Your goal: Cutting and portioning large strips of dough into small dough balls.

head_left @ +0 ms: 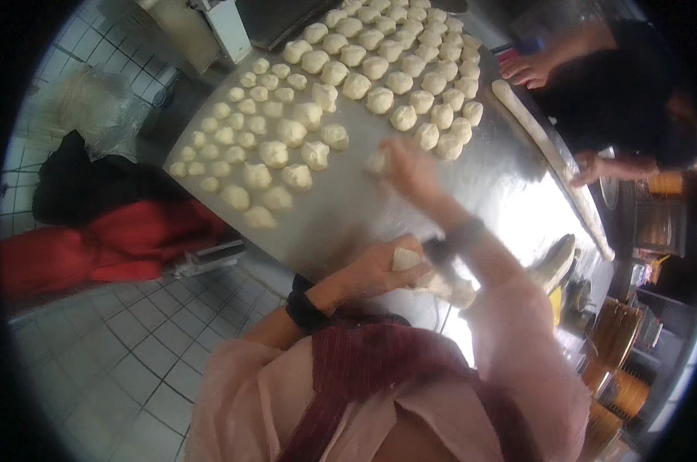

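Observation:
My left hand (379, 269), close to my apron, is wrapped round a thick length of dough (460, 293). One cut-looking end of it pokes up by the thumb, and the rest runs off to the right. Farther out over the steel table, my right hand (411, 173) is closed on a small piece of dough (377, 162), both blurred by motion. Just left of it lie larger dough lumps (315, 155), loosely set out. Smaller dough balls (235, 123) sit beyond these at the left, and rows of rounded dough pieces (400, 82) fill the far side.
Across the table at the right, another person's hands (587, 168) are by a long dough roll (552, 158) near the edge. Another dough length (556, 263) lies nearer me. Bamboo steamers (616, 331) stand at the right, and red cloth (125, 239) hangs at the left.

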`<state>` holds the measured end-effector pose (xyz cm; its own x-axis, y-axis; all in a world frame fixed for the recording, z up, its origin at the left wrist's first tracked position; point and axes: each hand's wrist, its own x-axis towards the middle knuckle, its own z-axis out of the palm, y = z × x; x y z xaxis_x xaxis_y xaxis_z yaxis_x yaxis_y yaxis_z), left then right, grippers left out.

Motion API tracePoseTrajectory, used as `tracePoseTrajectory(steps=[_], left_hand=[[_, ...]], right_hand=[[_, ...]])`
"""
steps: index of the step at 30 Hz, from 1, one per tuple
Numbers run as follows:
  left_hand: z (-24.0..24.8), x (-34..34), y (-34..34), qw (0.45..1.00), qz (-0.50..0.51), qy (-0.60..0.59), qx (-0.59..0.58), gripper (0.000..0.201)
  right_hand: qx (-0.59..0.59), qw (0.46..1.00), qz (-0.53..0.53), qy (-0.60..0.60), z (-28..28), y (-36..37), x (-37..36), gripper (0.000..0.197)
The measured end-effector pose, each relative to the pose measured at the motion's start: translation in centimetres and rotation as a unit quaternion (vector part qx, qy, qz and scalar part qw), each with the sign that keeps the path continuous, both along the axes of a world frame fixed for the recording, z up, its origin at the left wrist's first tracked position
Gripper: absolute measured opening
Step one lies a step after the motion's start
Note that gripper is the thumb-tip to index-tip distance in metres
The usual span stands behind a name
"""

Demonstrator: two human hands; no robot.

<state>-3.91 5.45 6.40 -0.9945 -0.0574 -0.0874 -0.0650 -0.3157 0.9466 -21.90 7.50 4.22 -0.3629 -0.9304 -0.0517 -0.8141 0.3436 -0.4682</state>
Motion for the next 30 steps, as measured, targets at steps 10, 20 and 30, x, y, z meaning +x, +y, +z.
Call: tracePoseTrajectory(steps=[10,20,30], left_hand=[[-5.5,3.3,-4.2,0.937,0.25,-0.114,0.217,0.011],[-4.7,2.6,-3.8,0.91,0.276,-0.133,0.278,0.012],[-3.7,2.5,-1.8,0.875,0.341,-0.131,0.319,0.02]], right_hand=[[-0.138,0.988,-0.025,-0.067,-3.9,-10.2,-3.2,0.043],[-0.129,0.988,-0.068,-0.054,-3.2,-10.0,-3.2,0.027],[-0.087,0.941,0.139,-0.295,-1.5,1.7,-0.9,0.049]])
